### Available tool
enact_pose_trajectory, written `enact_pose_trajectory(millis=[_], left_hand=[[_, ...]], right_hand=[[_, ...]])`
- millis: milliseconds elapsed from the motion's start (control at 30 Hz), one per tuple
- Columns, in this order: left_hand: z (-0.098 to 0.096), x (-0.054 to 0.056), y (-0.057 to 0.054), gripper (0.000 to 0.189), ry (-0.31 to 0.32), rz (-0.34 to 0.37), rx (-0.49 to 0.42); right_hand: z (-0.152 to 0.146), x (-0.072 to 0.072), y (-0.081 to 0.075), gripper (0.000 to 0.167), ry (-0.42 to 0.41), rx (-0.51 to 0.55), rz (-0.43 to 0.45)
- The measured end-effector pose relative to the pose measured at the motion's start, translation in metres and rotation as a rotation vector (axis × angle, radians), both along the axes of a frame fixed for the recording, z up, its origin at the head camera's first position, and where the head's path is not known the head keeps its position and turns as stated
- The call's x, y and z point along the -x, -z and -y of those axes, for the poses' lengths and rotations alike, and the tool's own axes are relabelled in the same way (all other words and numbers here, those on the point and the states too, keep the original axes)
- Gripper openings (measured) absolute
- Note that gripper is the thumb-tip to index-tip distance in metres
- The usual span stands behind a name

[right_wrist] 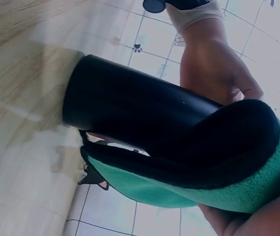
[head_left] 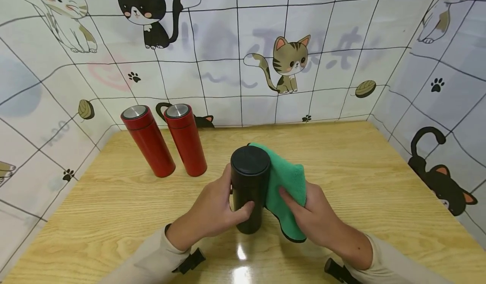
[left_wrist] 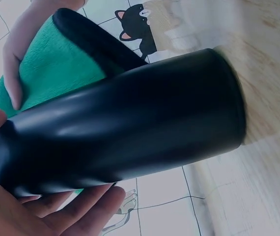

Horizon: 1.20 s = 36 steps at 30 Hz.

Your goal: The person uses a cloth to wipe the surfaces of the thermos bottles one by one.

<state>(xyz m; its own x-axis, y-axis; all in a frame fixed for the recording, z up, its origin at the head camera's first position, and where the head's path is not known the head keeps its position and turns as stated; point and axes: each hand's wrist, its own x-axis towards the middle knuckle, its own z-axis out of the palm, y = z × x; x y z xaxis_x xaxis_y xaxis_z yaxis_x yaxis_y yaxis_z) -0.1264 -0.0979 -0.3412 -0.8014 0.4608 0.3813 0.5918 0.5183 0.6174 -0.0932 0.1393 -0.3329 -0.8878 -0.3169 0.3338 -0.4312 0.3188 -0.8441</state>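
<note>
A black thermos flask [head_left: 248,191] stands upright near the table's middle, its dark lid on top. My left hand [head_left: 216,208] grips the flask from the left, thumb across its front; in the left wrist view the other fingers [left_wrist: 88,209] curl along its far side. On the other side my right hand [head_left: 317,214] holds a green towel [head_left: 286,182] with a dark edging, thumb over the folded cloth. The towel lies against the flask's right side. In the right wrist view the towel's dark underside [right_wrist: 218,147] overlaps the flask's upper part.
Two red thermos flasks with silver lids, a left one [head_left: 149,144] and a right one [head_left: 187,142], stand at the table's back left. The wooden table [head_left: 341,161] meets a white wall covering [head_left: 220,77] printed with cats and grid lines, which also rises at both sides.
</note>
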Motion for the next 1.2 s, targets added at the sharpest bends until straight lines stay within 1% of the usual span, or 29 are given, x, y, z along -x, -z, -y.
enact_pose_trajectory(millis=[167, 267, 400, 500, 633, 733, 867, 1000, 1100, 1200], left_hand=[[0.0013, -0.0011, 0.0007, 0.067, -0.003, 0.029, -0.021], [0.0011, -0.0007, -0.0004, 0.070, -0.008, 0.039, -0.022], [0.0000, 0.0010, -0.0021, 0.073, -0.013, 0.043, -0.016], [-0.0006, 0.0016, -0.0026, 0.075, -0.014, 0.056, -0.020], [-0.0008, 0.0018, -0.0019, 0.080, -0.013, 0.073, -0.033], [-0.0002, 0.0017, -0.0013, 0.082, -0.011, 0.070, -0.038], [0.0005, 0.0017, -0.0013, 0.083, -0.002, 0.058, -0.043], [0.0007, 0.0026, -0.0009, 0.083, -0.002, 0.067, -0.051], [0.0006, 0.0042, 0.0000, 0.085, -0.006, 0.077, -0.087], [0.0002, 0.0056, 0.0010, 0.089, -0.005, 0.090, -0.154]], right_hand=[[0.0025, 0.0012, 0.0045, 0.036, -0.029, -0.027, 0.047], [0.0012, 0.0001, 0.0030, 0.036, -0.018, -0.031, 0.021], [-0.0017, -0.0024, -0.0002, 0.037, 0.007, -0.004, -0.026], [-0.0021, -0.0014, 0.0026, 0.038, -0.003, 0.003, -0.019], [0.0006, 0.0018, 0.0074, 0.036, -0.027, -0.034, 0.003], [0.0026, 0.0014, 0.0072, 0.036, -0.031, -0.051, 0.004], [0.0026, -0.0038, 0.0024, 0.036, -0.004, -0.028, -0.031], [0.0018, -0.0064, -0.0001, 0.037, 0.007, -0.002, -0.060], [0.0035, -0.0040, 0.0018, 0.037, -0.024, -0.030, -0.046], [0.0058, -0.0020, 0.0046, 0.038, -0.070, -0.071, -0.031]])
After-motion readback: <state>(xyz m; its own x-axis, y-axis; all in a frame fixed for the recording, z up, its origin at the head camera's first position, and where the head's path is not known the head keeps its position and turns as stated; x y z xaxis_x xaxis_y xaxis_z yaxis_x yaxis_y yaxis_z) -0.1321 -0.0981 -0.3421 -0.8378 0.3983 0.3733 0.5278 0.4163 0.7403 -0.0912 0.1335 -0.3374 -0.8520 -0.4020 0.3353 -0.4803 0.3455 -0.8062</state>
